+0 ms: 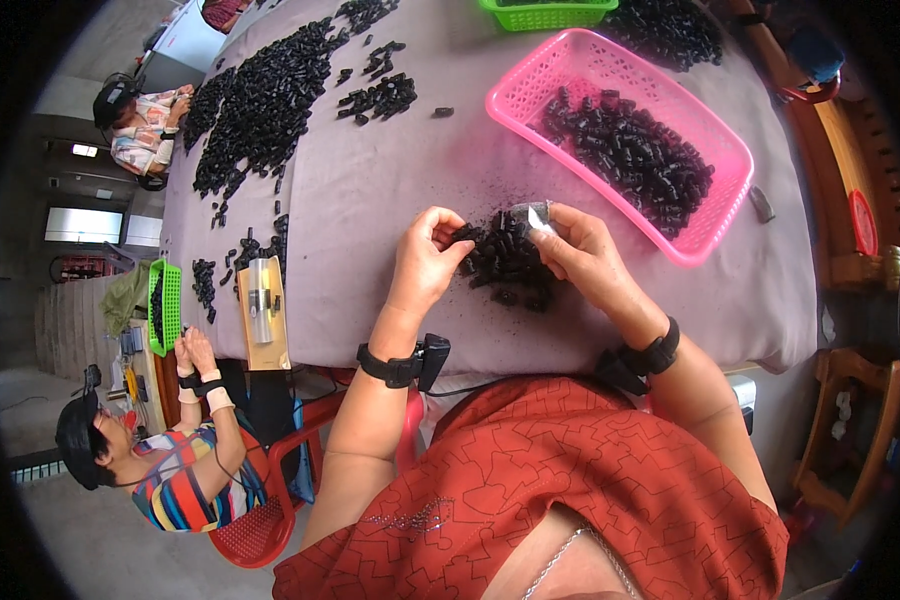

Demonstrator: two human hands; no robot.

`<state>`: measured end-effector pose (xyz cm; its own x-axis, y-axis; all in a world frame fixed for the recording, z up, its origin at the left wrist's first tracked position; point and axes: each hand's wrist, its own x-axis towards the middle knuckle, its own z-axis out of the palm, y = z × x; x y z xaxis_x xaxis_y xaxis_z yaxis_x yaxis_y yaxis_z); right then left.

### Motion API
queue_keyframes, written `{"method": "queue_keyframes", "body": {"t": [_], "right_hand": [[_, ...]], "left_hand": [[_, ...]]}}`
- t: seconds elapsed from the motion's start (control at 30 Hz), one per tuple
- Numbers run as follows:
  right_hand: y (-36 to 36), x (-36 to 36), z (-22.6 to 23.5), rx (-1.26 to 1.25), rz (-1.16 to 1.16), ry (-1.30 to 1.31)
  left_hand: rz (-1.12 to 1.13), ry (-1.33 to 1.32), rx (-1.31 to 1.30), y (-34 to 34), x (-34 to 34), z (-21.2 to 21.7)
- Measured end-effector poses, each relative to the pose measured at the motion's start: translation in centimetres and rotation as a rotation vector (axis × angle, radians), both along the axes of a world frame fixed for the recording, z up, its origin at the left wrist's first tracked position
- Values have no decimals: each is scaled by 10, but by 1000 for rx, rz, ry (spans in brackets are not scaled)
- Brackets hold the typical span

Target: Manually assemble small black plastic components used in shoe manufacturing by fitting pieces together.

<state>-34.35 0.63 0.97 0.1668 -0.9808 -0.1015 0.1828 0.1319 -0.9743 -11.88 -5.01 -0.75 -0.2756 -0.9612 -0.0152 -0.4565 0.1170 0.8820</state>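
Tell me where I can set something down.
Bare cloth lies between the large black-piece heap and pink basket, short of the stray pieces; between the tan board and left hand; and right of the right hand, nearer than the basket. Crowded: inside the basket, that heap, and the small pile between the hands.

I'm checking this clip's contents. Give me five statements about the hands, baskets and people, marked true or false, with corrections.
1. The pink basket holds small black pieces. True.
2. The person's right hand is empty. False: it grips a small grey-and-white item.
3. A black wristband is on the left wrist. True.
4. The black pile at the person's hands lies in a green basket. False: it lies on the greyish-mauve tablecloth.
5. The co-worker in the striped shirt is on the person's right. False: that co-worker is on the left.
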Motion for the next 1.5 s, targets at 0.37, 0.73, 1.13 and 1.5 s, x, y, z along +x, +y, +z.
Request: {"method": "queue_keyframes", "body": {"t": [0.37, 0.73, 1.13, 1.5], "right_hand": [[1, 0, -1, -21, 3, 16], [1, 0, -4, -31, 17, 29], [1, -1, 0, -34, 15, 54], [1, 0, -4, -30, 13, 28]], "left_hand": [[18, 45, 32, 0, 2, -2], [14, 138, 54, 12, -2, 7], [1, 57, 35, 15, -4, 8], [-17, 22, 5, 18, -5, 10]]}}
